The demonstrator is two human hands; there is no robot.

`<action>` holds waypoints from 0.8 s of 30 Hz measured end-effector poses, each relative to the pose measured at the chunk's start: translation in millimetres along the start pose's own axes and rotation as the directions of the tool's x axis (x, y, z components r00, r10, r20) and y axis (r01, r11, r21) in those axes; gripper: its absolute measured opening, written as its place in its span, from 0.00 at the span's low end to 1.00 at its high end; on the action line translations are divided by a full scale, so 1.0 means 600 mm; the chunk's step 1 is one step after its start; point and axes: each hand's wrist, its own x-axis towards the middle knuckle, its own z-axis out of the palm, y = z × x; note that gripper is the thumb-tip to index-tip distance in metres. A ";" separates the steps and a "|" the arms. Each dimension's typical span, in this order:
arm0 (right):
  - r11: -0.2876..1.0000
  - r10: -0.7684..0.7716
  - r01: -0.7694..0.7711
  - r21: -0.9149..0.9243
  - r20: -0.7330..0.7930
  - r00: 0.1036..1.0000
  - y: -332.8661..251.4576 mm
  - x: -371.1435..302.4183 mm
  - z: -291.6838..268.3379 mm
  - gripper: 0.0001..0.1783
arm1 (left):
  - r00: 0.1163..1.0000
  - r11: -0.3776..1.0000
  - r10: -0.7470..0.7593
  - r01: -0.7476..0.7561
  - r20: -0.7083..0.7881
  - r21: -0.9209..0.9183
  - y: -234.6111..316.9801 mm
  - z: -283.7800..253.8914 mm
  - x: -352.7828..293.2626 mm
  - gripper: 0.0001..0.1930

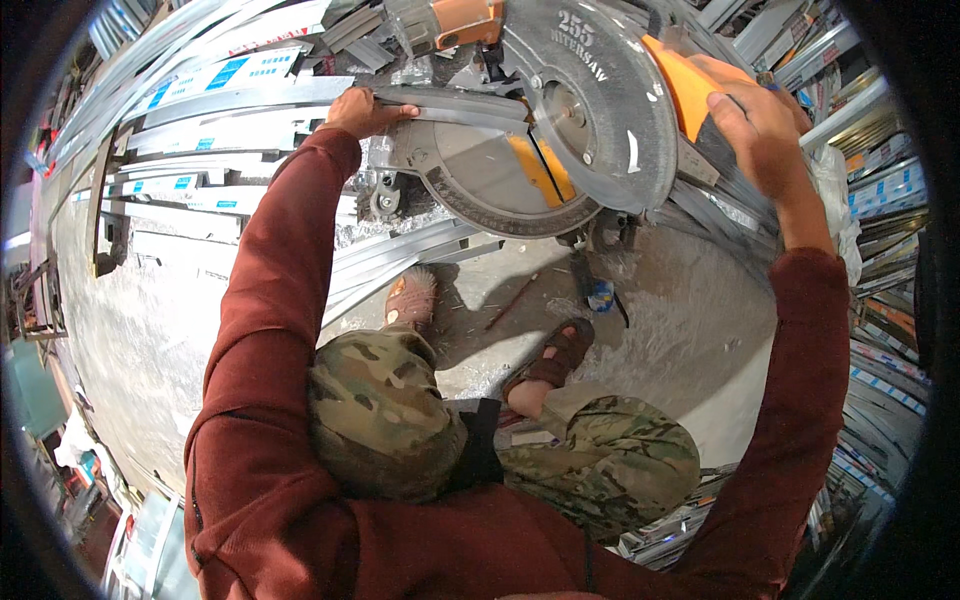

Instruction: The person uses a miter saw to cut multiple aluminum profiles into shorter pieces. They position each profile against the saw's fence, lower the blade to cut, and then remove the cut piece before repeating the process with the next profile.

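Observation:
A miter saw with a dark grey blade guard stands on the floor in front of me. My left hand is closed over a silvery metal profile, thumb stretched along it, left of the blade. That profile lies across the saw's round base, and its left part runs out past my wrist. My right hand is wrapped round the saw handle beside the orange housing; some of its fingers are hidden. The guard sits low over the yellow insert, so the blade's cutting edge is mostly hidden.
Long metal profiles lie in layers at the left, some with blue-and-white film. More profiles are stacked along the right. A cable with a blue tag lies near my sandalled foot. Metal offcuts are heaped behind the saw.

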 end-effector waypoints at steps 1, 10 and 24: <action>0.999 -0.045 0.045 0.022 -0.021 0.999 -0.003 -0.003 0.004 0.23 | 1.000 1.000 0.004 -0.004 -0.012 -0.005 -0.008 0.001 0.001 0.46; 0.993 -0.118 0.117 -0.014 -0.060 0.991 0.002 -0.022 0.022 0.22 | 0.988 0.989 -0.014 -0.009 0.155 0.148 0.006 -0.036 -0.008 0.36; 0.993 -0.116 0.118 0.026 -0.093 0.989 0.000 -0.053 0.047 0.21 | 0.995 0.984 -0.074 0.063 0.063 0.164 -0.011 -0.007 0.000 0.46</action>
